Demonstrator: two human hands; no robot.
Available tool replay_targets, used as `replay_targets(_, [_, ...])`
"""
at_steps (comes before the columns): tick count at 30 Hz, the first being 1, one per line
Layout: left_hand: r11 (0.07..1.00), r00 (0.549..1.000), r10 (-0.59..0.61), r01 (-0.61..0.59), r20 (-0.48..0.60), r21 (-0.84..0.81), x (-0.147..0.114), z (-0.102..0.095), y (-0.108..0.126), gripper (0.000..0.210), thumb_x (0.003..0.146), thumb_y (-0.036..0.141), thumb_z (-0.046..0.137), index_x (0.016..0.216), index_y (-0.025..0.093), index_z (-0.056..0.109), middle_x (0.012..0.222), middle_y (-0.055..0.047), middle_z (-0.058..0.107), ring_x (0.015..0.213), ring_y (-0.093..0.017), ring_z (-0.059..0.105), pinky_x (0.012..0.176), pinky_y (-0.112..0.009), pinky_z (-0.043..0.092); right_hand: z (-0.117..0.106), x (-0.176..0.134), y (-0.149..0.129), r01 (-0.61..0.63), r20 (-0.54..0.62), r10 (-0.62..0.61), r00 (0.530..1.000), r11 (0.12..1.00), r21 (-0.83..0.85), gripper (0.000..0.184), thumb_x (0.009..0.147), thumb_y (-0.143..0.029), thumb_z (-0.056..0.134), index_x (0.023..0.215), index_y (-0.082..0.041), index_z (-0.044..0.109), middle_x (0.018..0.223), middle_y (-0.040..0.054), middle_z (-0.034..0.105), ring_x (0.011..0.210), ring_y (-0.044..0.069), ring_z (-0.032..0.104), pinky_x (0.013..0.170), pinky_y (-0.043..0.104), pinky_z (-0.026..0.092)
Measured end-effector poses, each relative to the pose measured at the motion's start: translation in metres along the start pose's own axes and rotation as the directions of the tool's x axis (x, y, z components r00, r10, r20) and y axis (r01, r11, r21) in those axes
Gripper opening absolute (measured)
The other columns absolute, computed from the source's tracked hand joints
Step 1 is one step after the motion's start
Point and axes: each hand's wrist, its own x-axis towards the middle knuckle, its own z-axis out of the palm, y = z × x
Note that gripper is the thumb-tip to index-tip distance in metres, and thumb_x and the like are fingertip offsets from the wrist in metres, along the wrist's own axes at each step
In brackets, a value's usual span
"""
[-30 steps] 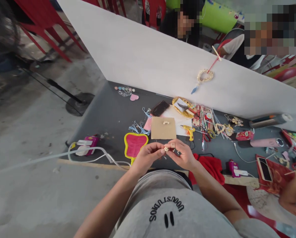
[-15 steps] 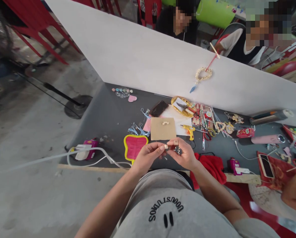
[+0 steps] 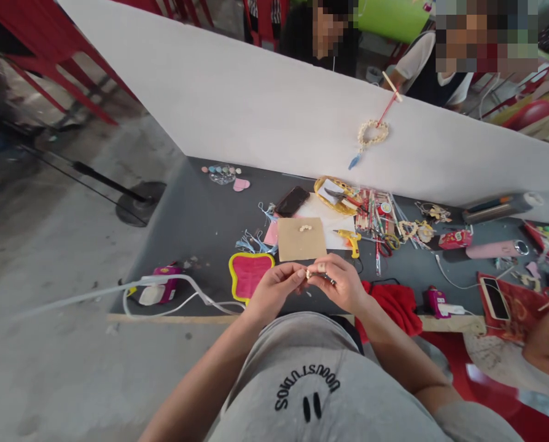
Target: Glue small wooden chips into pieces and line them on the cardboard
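Observation:
Fingertips of my left hand [image 3: 278,287] pinch a small cream-coloured piece [image 3: 308,275] that looks like beads. From the other side, my right hand [image 3: 341,285] pinches at the same piece, its fingers curled. Both hands are just above the table's front edge, close to my body. Beyond them lies a brown board [image 3: 297,247] with a short curved row of cream beads [image 3: 306,228] on it. Left of my hands is a yellow-rimmed pink tray [image 3: 251,274]. A yellow glue gun [image 3: 352,241] rests right of the board.
Blue tassels [image 3: 252,242], a dark phone [image 3: 292,201] and a golden basket [image 3: 323,187] lie farther back. Sticks, scissors [image 3: 387,245] and a pink bottle [image 3: 495,248] are to the right. A beaded heart [image 3: 373,132] hangs on the white partition [image 3: 256,104]. Cables cross the left front edge.
The view has shifted slightly. My right hand's fingers have closed in more around the small beaded piece, turning it a little. My left hand stays nearly in place.

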Motion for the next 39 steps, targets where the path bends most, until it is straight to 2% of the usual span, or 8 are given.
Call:
replay_targets(6, [0.988, 0.992, -0.081, 0.093, 0.097, -0.126, -0.002, 0.000, 0.002, 0.035, 0.066, 0.042, 0.084, 0.078, 0.012, 0.071, 0.068, -0.002, 0.063, 0.059, -0.009, 0.051, 0.058, -0.022, 0.039, -0.003, 0.001, -0.001, 0.084, -0.040, -0.086, 0.995, 0.995, -0.059, 0.017, 0.094, -0.030, 0.059, 0.108, -0.023, 0.067, 0.089, 0.0076, 0.071, 0.080, 0.017, 0.068, 0.073, 0.030, 0.058])
replay_targets(12, [0.989, 0.988, -0.088, 0.102, 0.126, -0.106, -0.005, 0.000, 0.003, 0.035, 0.063, 0.041, 0.087, 0.074, 0.011, 0.070, 0.065, -0.001, 0.062, 0.058, -0.008, 0.050, 0.057, -0.022, 0.037, -0.004, 0.000, -0.001, 0.135, -0.036, -0.137, 0.990, 0.990, -0.040, 0.022, 0.094, -0.036, 0.059, 0.108, -0.022, 0.067, 0.087, 0.0077, 0.070, 0.077, 0.017, 0.068, 0.070, 0.029, 0.058])
replay_targets(18, [0.989, 0.988, -0.096, 0.108, 0.124, -0.097, -0.006, -0.002, 0.001, 0.036, 0.063, 0.042, 0.087, 0.077, 0.012, 0.072, 0.066, -0.003, 0.065, 0.058, -0.008, 0.051, 0.058, -0.022, 0.038, -0.005, -0.002, -0.004, 0.104, -0.017, -0.104, 0.994, 0.995, 0.014, 0.020, 0.090, -0.020, 0.064, 0.110, -0.020, 0.067, 0.092, 0.0089, 0.070, 0.082, 0.016, 0.068, 0.074, 0.028, 0.059])
replay_targets(23, [1.000, 0.996, -0.026, 0.025, 0.082, 0.013, -0.008, -0.001, 0.001, 0.036, 0.069, 0.045, 0.083, 0.078, 0.012, 0.073, 0.067, -0.003, 0.066, 0.059, -0.008, 0.051, 0.058, -0.021, 0.039, -0.003, -0.002, -0.009, 0.118, -0.062, -0.120, 0.991, 0.992, -0.038, 0.017, 0.090, -0.018, 0.064, 0.106, -0.021, 0.068, 0.087, 0.0078, 0.070, 0.078, 0.016, 0.067, 0.071, 0.028, 0.060])
replay_targets(29, [0.992, 0.999, 0.032, -0.035, 0.030, 0.118, -0.012, 0.003, 0.001, 0.039, 0.072, 0.049, 0.078, 0.079, 0.012, 0.072, 0.065, -0.003, 0.066, 0.058, -0.009, 0.052, 0.057, -0.021, 0.040, 0.003, -0.006, -0.011, 0.080, -0.101, -0.081, 0.992, 0.997, -0.012, 0.012, 0.090, -0.015, 0.063, 0.101, -0.018, 0.067, 0.086, 0.0076, 0.070, 0.078, 0.015, 0.066, 0.070, 0.027, 0.059])
replay_targets(34, [0.998, 1.000, 0.008, -0.009, 0.020, 0.065, -0.012, 0.003, -0.002, 0.036, 0.070, 0.046, 0.081, 0.076, 0.012, 0.071, 0.062, -0.001, 0.064, 0.055, -0.009, 0.051, 0.055, -0.021, 0.039, 0.006, -0.010, -0.010, 0.080, -0.088, -0.079, 0.993, 0.997, 0.006, 0.014, 0.089, -0.013, 0.064, 0.102, -0.018, 0.067, 0.087, 0.0081, 0.070, 0.080, 0.016, 0.066, 0.073, 0.028, 0.059])
replay_targets(39, [0.992, 0.997, -0.077, 0.079, 0.032, -0.099, -0.010, 0.005, -0.002, 0.039, 0.061, 0.044, 0.087, 0.063, 0.012, 0.065, 0.055, 0.000, 0.061, 0.050, -0.006, 0.049, 0.051, -0.019, 0.037, 0.003, -0.012, -0.013, -0.047, -0.040, 0.054, 0.998, 0.986, 0.160, 0.018, 0.088, -0.019, 0.067, 0.106, -0.020, 0.068, 0.093, 0.0077, 0.071, 0.084, 0.015, 0.068, 0.077, 0.027, 0.059])
